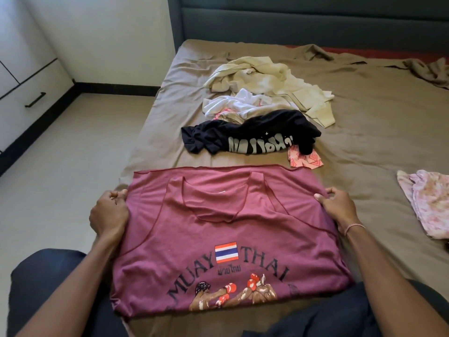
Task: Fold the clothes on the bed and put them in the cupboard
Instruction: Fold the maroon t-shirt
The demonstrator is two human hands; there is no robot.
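Note:
A maroon sleeveless top (218, 229) with a flag and boxers printed on it lies flat on the bed (364, 132) in front of me. My left hand (109, 212) grips its left edge and my right hand (337, 206) grips its right edge, fingers curled into the cloth. Beyond it lie a crumpled black shirt (250, 135), a white garment (233, 104) and a cream garment (267, 81). A white cupboard (21, 76) stands at the far left.
A pink patterned cloth (306, 160) peeks from under the black shirt. A pink floral garment (430, 205) lies at the right. The dark headboard (291, 20) closes off the far end. Beige floor (68, 147) runs between bed and cupboard.

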